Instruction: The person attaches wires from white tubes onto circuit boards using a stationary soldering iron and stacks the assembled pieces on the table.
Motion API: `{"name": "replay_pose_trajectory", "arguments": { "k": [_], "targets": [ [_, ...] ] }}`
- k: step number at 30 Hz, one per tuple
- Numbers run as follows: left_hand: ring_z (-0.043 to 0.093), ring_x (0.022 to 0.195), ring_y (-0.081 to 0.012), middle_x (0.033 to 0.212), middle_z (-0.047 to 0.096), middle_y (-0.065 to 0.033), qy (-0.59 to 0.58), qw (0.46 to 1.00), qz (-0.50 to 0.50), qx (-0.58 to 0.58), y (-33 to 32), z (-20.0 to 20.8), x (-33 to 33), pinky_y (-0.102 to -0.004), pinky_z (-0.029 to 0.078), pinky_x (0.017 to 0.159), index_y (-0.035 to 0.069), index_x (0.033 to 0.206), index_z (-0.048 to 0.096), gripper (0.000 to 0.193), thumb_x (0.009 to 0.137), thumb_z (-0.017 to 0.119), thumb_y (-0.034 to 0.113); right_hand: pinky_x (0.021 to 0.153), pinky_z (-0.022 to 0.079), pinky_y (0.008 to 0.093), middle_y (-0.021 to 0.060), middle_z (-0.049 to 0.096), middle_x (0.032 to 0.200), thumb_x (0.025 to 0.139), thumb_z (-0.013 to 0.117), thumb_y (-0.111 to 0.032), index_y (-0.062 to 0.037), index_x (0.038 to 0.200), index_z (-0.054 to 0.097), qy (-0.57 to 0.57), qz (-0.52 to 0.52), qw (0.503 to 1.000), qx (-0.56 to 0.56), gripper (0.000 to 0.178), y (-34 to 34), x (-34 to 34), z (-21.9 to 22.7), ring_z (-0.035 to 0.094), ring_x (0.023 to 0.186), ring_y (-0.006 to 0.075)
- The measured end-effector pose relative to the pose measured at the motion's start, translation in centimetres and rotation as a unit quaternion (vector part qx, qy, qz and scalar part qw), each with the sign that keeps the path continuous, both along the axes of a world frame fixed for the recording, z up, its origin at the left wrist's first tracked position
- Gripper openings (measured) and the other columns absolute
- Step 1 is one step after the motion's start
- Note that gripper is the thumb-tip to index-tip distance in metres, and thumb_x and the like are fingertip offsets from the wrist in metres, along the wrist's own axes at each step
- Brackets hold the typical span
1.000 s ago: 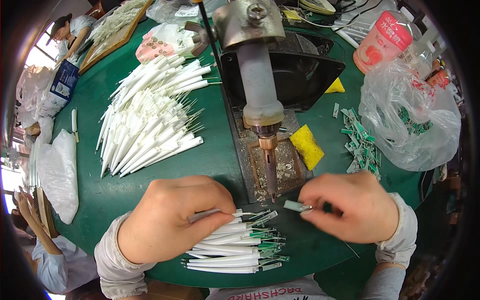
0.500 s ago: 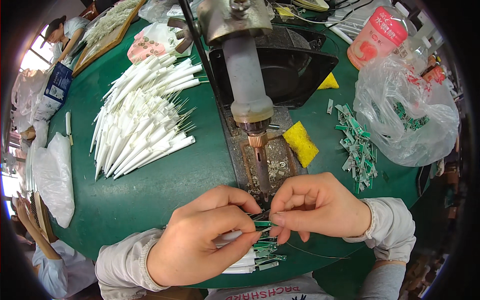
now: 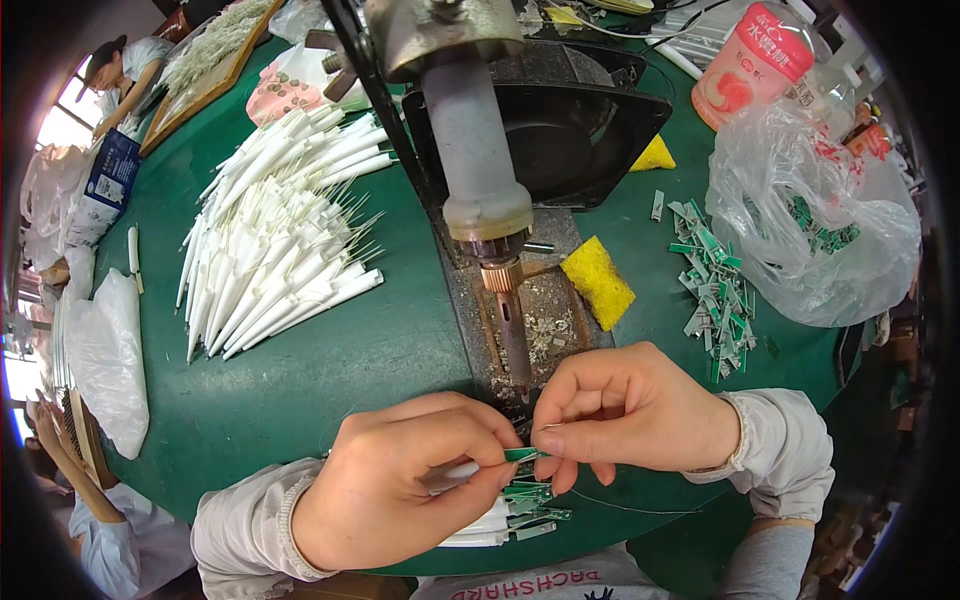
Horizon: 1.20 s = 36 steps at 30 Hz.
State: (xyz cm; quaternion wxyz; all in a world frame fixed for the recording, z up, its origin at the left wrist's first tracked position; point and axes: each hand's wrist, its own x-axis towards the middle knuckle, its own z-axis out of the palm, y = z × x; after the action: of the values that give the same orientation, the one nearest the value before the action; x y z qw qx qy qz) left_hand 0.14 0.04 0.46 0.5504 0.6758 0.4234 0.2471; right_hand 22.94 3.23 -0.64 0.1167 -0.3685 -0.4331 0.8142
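Note:
My left hand (image 3: 400, 480) is closed in a pinch round a white tapered tube (image 3: 462, 471) and a small green circuit board (image 3: 521, 454), whose end sticks out past the fingertips. My right hand (image 3: 630, 410) is closed too, its thumb and forefinger pinching by the board's free end. A thin wire (image 3: 640, 508) trails from under the right fingers; its held end is mostly hidden. Just above both hands points the tip of an upright soldering iron (image 3: 512, 330). Beneath them lie several white tubes (image 3: 490, 525) with green boards at their ends.
A heap of white tubes with fine wires (image 3: 270, 260) lies left. To the right are loose circuit boards (image 3: 715, 290), a plastic bag of boards (image 3: 800, 220) and a bottle (image 3: 750, 65). Yellow sponge (image 3: 598, 282) and black fan (image 3: 560, 130) flank the iron. Other people sit far left.
The circuit board sits more level between my hands, and the fine wires by it show less. My right hand has shifted slightly left. The whole view has moved a little.

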Motion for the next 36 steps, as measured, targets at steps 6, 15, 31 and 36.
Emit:
{"name": "replay_pose_trajectory", "arguments": {
  "k": [6,15,31,36],
  "targets": [
    [0.065,0.077,-0.0118,0.095,0.066,-0.0143,-0.033,0.998,0.020,-0.045,0.0,-0.2,0.1,-0.0240,0.054,0.067,-0.003,0.080,0.063,0.007,0.080,0.067,-0.009,0.051,0.048,0.0204,0.0110,0.069,0.088,0.093,0.060,-0.008,0.0012,0.103,0.057,-0.004,0.009,1.000,0.006,0.014,0.4,0.1,0.2,0.070,0.076,0.0154],
    [0.063,0.084,-0.0133,0.098,0.061,-0.0145,-0.084,0.989,0.106,-0.065,0.5,-0.6,0.3,-0.0236,0.053,0.072,-0.006,0.081,0.064,0.005,0.080,0.068,-0.009,0.053,0.051,0.0215,0.0037,0.065,0.073,0.087,0.065,-0.006,-0.0015,0.090,0.055,-0.047,-0.118,0.948,0.292,0.011,-1.1,0.0,0.3,0.065,0.067,0.0089],
    [0.062,0.082,-0.0136,0.098,0.062,-0.0158,-0.107,0.987,0.122,0.006,0.7,-0.7,0.3,-0.0238,0.052,0.071,-0.006,0.081,0.063,0.006,0.079,0.068,-0.009,0.046,0.045,0.0198,0.0034,0.062,0.069,0.078,0.070,0.003,-0.0010,0.080,0.059,-0.042,-0.188,0.852,0.487,0.012,-1.6,-1.0,-1.0,0.061,0.052,0.0075],
    [0.062,0.080,-0.0131,0.097,0.062,-0.0154,-0.108,0.986,0.124,0.020,0.6,-0.7,0.2,-0.0233,0.051,0.070,-0.005,0.081,0.063,0.007,0.079,0.068,-0.010,0.046,0.045,0.0199,0.0032,0.062,0.068,0.078,0.070,0.003,-0.0011,0.080,0.059,-0.037,-0.181,0.850,0.494,0.012,-1.5,-0.9,-1.2,0.061,0.052,0.0073]
  ]
}}
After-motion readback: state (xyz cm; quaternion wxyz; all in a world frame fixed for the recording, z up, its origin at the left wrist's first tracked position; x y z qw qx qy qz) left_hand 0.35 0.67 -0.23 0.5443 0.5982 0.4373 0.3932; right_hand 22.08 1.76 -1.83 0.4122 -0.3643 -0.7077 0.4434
